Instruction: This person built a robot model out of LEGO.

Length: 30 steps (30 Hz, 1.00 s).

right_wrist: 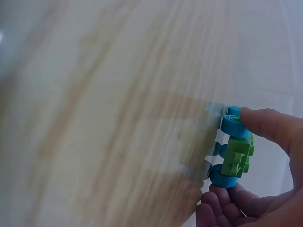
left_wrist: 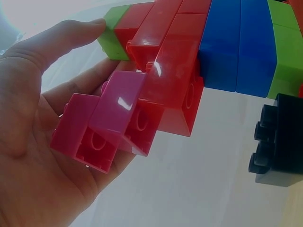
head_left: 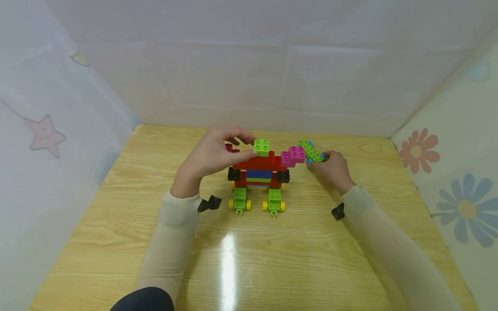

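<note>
In the head view a brick build of red, blue, green, black and pink blocks [head_left: 254, 163] stands upright on two green wheeled bases [head_left: 240, 199] with yellow wheels. My left hand [head_left: 212, 151] pinches the light green block [head_left: 261, 147] on its top between thumb and fingers. The left wrist view shows the thumb on that green block and magenta blocks [left_wrist: 118, 106] stepping down in front of the palm. To the right, behind the pink blocks [head_left: 296, 154], my right hand [head_left: 335, 169] grips a green toy car base [head_left: 311, 151] by its blue wheels [right_wrist: 235, 126], low at the tabletop.
The build is near the back of a wooden table [head_left: 295, 259]. A white cloth backdrop [head_left: 249, 82] rises behind the table, with patterned cloth [head_left: 463, 181] along the right side. Black pieces [head_left: 210, 203] sit at both cuffs.
</note>
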Motion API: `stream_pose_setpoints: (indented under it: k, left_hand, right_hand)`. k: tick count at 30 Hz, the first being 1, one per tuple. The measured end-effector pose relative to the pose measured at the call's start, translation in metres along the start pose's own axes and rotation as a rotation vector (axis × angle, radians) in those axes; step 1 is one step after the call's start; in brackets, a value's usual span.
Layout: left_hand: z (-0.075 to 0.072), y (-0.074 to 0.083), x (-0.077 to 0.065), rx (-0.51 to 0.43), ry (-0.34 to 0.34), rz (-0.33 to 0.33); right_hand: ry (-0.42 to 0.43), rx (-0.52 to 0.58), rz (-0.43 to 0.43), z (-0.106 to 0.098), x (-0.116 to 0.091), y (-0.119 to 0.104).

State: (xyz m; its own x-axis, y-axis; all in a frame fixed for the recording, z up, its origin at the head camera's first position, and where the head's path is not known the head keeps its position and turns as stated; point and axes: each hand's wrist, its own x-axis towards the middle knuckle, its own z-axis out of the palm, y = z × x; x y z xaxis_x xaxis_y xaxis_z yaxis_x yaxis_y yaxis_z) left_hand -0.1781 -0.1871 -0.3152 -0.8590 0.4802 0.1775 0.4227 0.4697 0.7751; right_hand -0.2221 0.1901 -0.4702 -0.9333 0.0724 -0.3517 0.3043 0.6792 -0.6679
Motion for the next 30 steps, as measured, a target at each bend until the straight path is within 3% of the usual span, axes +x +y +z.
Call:
stream_pose_setpoints:
  k: [10,19,30]
  left_hand:
    - [0.001,0.001,-0.001,-0.006,0.003,0.016]
    - [0.002,-0.001,0.0,-0.013,0.005,0.031]
    - [0.002,0.001,0.001,-0.008,-0.003,0.008]
  right_hand:
    - [0.044,0.01,-0.026,-0.007,-0.004,0.002]
    - [0.019,0.029,-0.037,-0.02,-0.009,0.001]
    - [0.002,0.045,-0.132,-0.052,-0.034,-0.037]
